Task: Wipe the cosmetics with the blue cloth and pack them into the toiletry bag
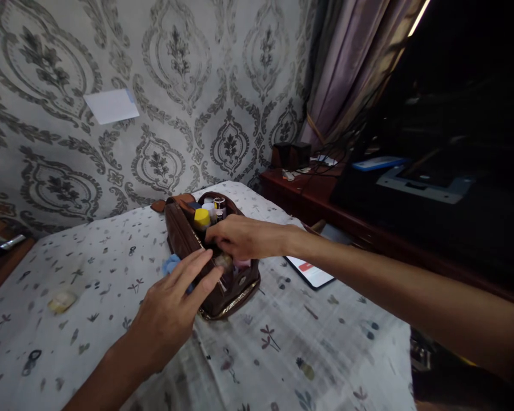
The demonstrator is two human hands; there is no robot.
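A brown leather pouch (184, 234) with a gold zip lies open on the patterned cloth. Inside it stand a yellow-capped bottle (201, 217) and several other small containers. My left hand (173, 308) rests flat against the pouch's near side, fingers spread, steadying it. My right hand (240, 237) reaches into the pouch's opening from the right, fingers curled down among the items; what they grip is hidden. A blue item (170, 265) peeks out beside the pouch under my left fingers.
A small pale object (62, 301) lies on the cloth (282, 348) at left. A phone (310, 272) with a lit screen lies right of the pouch. A dark wooden desk (312, 197) with cables stands behind, beside curtains. A white paper (111, 105) is stuck on the wallpaper.
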